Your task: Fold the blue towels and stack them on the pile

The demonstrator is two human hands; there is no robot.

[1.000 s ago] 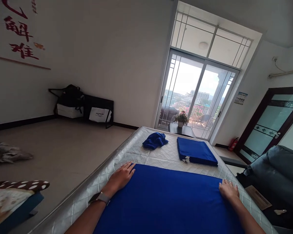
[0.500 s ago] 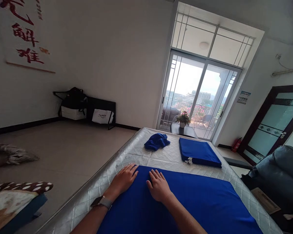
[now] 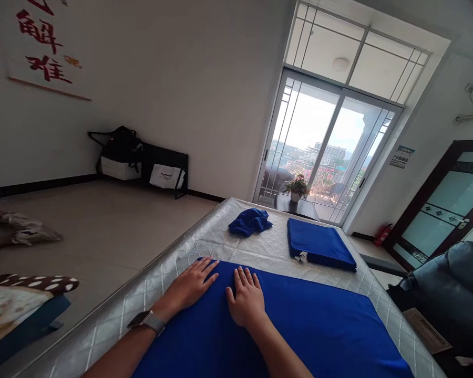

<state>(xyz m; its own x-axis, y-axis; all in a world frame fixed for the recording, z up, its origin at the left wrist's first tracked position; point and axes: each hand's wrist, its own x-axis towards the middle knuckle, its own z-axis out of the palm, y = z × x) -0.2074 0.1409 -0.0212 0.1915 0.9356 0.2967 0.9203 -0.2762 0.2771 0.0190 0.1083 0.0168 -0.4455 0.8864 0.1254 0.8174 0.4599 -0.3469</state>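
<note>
Fingers (image 3: 206,269) of L hand (image 3: 189,286) laid out flat, palm down, w/ small gaps and thumb off to the side, at far L corner of blue fabric (image 3: 311,320). Fingers of R hand (image 3: 246,303) also flat on it, nearly together w/ slim gaps, thumb out to L, tips just short of far edge. Hands apart, just beside each other; watch (image 3: 145,320) behind L one.

Fabric spread over nr part of silver quilted mattress (image 3: 256,250), lightly wrinkled on R side, nr end cut off by bottom of view. Beyond it, same mattress: crumpled blue cloth (image 3: 250,222) on L, folded blue stack (image 3: 321,243) on R, white tag (image 3: 302,257) at stack's nr L corner.

Past far end: dark table (image 3: 299,209) w/ potted plant (image 3: 297,187), then glass sliding door (image 3: 299,126). Off R: black armchair (image 3: 453,289), fire ext. (image 3: 382,234) nr frosted door (image 3: 437,202). Off L: black rack (image 3: 163,154) w/ backpack (image 3: 120,144) and white bag (image 3: 166,177).
</note>
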